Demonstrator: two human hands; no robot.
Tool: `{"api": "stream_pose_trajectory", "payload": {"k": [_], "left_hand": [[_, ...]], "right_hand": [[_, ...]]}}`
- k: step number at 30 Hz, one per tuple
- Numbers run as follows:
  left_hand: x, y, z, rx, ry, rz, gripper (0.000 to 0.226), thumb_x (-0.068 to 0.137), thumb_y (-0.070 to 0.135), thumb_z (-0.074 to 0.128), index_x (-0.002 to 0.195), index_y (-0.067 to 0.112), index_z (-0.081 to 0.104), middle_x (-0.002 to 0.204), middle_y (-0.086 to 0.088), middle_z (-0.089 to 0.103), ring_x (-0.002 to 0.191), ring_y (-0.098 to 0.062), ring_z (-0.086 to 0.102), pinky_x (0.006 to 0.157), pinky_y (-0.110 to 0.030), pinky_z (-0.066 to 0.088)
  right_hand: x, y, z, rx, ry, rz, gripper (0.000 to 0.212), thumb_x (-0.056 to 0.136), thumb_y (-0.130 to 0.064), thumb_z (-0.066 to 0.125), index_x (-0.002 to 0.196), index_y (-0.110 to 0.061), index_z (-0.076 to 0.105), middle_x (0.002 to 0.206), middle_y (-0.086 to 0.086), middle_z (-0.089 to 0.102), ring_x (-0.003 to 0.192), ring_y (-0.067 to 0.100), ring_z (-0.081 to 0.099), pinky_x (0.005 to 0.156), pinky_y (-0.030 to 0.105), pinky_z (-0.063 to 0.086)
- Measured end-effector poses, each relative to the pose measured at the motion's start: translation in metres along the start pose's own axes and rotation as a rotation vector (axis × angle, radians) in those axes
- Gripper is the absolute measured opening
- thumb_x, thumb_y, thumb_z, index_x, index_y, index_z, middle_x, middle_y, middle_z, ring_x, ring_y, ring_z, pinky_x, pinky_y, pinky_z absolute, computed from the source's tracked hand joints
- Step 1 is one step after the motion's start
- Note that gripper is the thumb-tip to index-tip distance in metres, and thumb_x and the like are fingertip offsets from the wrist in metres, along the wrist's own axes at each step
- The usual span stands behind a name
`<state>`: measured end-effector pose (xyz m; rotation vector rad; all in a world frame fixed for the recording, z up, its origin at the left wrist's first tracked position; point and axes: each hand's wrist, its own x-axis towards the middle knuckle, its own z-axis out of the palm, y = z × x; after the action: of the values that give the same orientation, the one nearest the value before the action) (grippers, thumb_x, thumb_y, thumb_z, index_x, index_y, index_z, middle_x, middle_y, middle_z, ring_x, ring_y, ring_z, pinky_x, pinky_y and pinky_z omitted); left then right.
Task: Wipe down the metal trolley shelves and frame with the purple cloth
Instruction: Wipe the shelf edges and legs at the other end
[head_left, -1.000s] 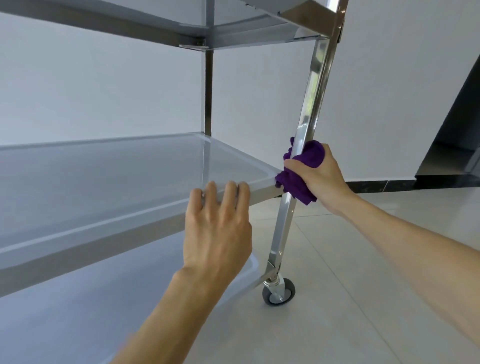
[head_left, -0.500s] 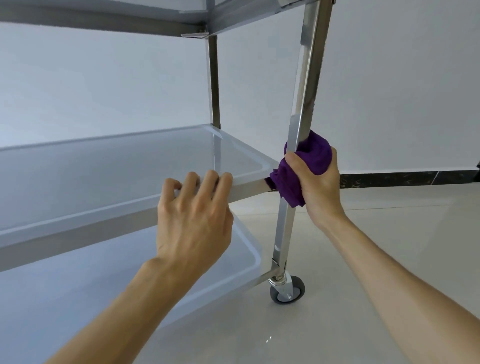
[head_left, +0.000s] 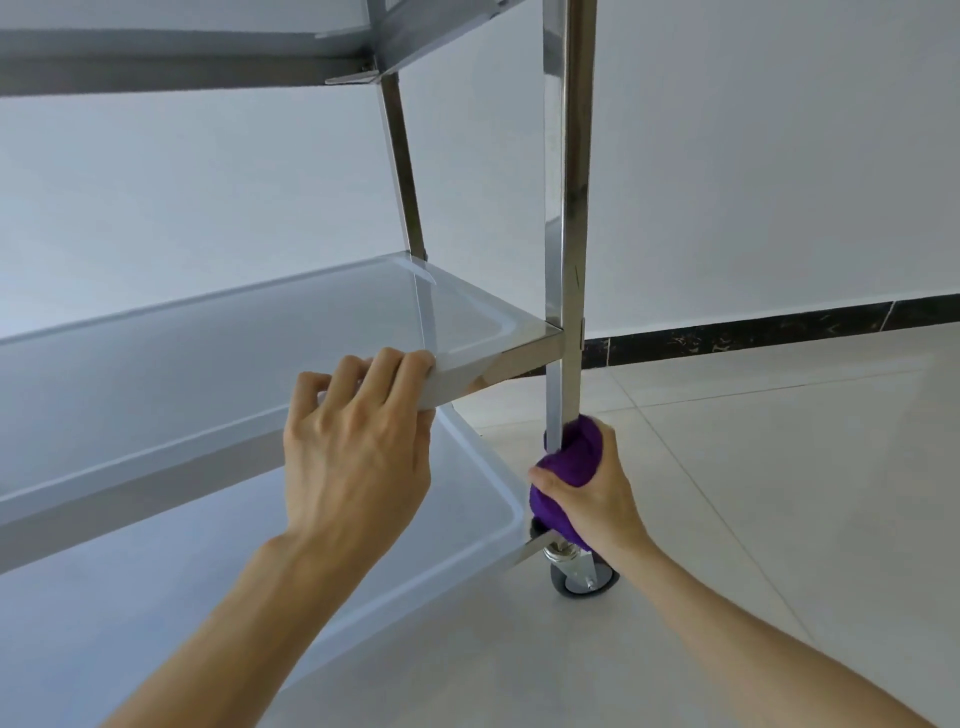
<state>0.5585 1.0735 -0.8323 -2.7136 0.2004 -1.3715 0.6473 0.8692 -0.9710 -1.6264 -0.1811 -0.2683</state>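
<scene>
A stainless steel trolley fills the left of the view, with a middle shelf (head_left: 208, 353), a bottom shelf (head_left: 156, 597) and the underside of a top shelf (head_left: 182, 57). Its near right upright post (head_left: 569, 208) runs down to a castor wheel (head_left: 584, 579). My right hand (head_left: 597, 499) grips the bunched purple cloth (head_left: 566, 473) around the post, low down between the middle and bottom shelves. My left hand (head_left: 358, 447) holds the front rim of the middle shelf, fingers curled over its edge.
A far upright post (head_left: 402, 166) stands at the trolley's back right corner. Pale floor tiles (head_left: 779, 493) spread to the right. A white wall (head_left: 753, 156) with a dark skirting strip (head_left: 753, 330) stands behind the trolley.
My right hand has slid the purple cloth down the post, from level with the middle shelf to just above the bottom shelf. My left hand has kept its hold on the shelf rim.
</scene>
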Motion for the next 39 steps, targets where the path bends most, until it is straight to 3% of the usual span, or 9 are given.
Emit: {"api": "stream_pose_trajectory", "payload": {"k": [3, 7, 14, 19, 22, 29, 34, 37, 39], "left_hand": [[0.002, 0.000, 0.000, -0.016, -0.024, 0.001, 0.026, 0.088, 0.019, 0.060, 0.113, 0.018, 0.059, 0.098, 0.004, 0.063, 0.085, -0.026, 0.057, 0.079, -0.037, 0.035], [0.002, 0.000, 0.001, 0.010, -0.021, 0.014, 0.025, 0.089, 0.018, 0.058, 0.114, 0.017, 0.058, 0.098, 0.003, 0.063, 0.085, -0.027, 0.057, 0.080, -0.039, 0.037], [0.003, 0.000, 0.003, 0.007, 0.001, 0.033, 0.023, 0.090, 0.016, 0.056, 0.113, 0.015, 0.058, 0.096, 0.001, 0.063, 0.082, -0.028, 0.056, 0.080, -0.039, 0.036], [0.004, -0.001, -0.001, 0.005, -0.053, 0.042, 0.026, 0.089, 0.013, 0.058, 0.115, 0.015, 0.058, 0.098, 0.001, 0.063, 0.082, -0.028, 0.056, 0.082, -0.040, 0.037], [0.002, -0.005, -0.006, -0.011, -0.107, 0.066, 0.035, 0.084, 0.010, 0.061, 0.119, 0.015, 0.058, 0.102, 0.002, 0.064, 0.087, -0.027, 0.057, 0.085, -0.039, 0.039], [0.004, -0.028, -0.022, -0.147, -0.181, 0.179, 0.050, 0.079, 0.010, 0.069, 0.127, 0.016, 0.060, 0.116, 0.004, 0.068, 0.096, -0.026, 0.065, 0.085, -0.039, 0.048], [0.000, -0.041, -0.036, -0.146, -0.295, 0.148, 0.060, 0.089, 0.033, 0.063, 0.143, 0.027, 0.038, 0.146, 0.007, 0.047, 0.130, -0.023, 0.047, 0.106, -0.041, 0.034], [-0.006, -0.058, -0.042, -0.008, -0.352, 0.085, 0.064, 0.091, 0.043, 0.054, 0.146, 0.027, 0.025, 0.146, 0.007, 0.040, 0.131, -0.021, 0.043, 0.105, -0.040, 0.032], [-0.014, -0.065, -0.049, 0.044, -0.374, 0.080, 0.060, 0.090, 0.032, 0.054, 0.143, 0.023, 0.028, 0.139, 0.007, 0.044, 0.128, -0.019, 0.045, 0.101, -0.039, 0.034]], "right_hand": [[-0.016, 0.024, 0.002, -0.058, 0.019, 0.110, 0.061, 0.069, -0.022, 0.085, 0.110, -0.046, 0.046, 0.110, -0.018, 0.061, 0.104, 0.008, 0.062, 0.072, 0.015, 0.053], [-0.011, 0.009, 0.003, -0.102, 0.066, 0.146, 0.055, 0.068, -0.027, 0.086, 0.108, -0.041, 0.049, 0.109, -0.016, 0.062, 0.104, 0.011, 0.061, 0.086, 0.034, 0.055], [0.029, -0.056, 0.009, -0.038, 0.186, -0.087, 0.065, 0.067, -0.034, 0.087, 0.115, -0.044, 0.044, 0.111, -0.018, 0.058, 0.101, 0.006, 0.058, 0.068, 0.018, 0.052], [-0.006, -0.002, 0.002, -0.189, 0.037, 0.110, 0.069, 0.069, -0.017, 0.085, 0.122, -0.033, 0.044, 0.119, -0.006, 0.054, 0.111, 0.016, 0.056, 0.083, 0.029, 0.054], [-0.019, 0.005, -0.015, -0.313, -0.026, 0.122, 0.067, 0.071, -0.021, 0.084, 0.125, -0.030, 0.045, 0.123, -0.005, 0.054, 0.114, 0.014, 0.055, 0.084, 0.025, 0.049], [-0.004, -0.121, -0.040, -0.537, -0.037, -0.497, 0.086, 0.070, -0.031, 0.087, 0.141, -0.036, 0.038, 0.130, -0.016, 0.038, 0.120, -0.003, 0.045, 0.093, 0.008, 0.044], [0.017, -0.190, -0.023, -1.190, -0.229, -0.860, 0.097, 0.066, -0.043, 0.087, 0.145, -0.022, 0.035, 0.133, 0.001, 0.040, 0.111, 0.020, 0.044, 0.096, 0.035, 0.046], [0.025, -0.192, -0.006, -1.432, -0.338, -0.873, 0.096, 0.068, -0.041, 0.087, 0.146, -0.016, 0.036, 0.131, 0.008, 0.046, 0.112, 0.025, 0.048, 0.095, 0.036, 0.044], [0.027, -0.185, 0.001, -1.405, -0.325, -0.757, 0.092, 0.072, -0.040, 0.084, 0.147, -0.022, 0.032, 0.133, 0.004, 0.042, 0.115, 0.024, 0.046, 0.093, 0.035, 0.046]]}}
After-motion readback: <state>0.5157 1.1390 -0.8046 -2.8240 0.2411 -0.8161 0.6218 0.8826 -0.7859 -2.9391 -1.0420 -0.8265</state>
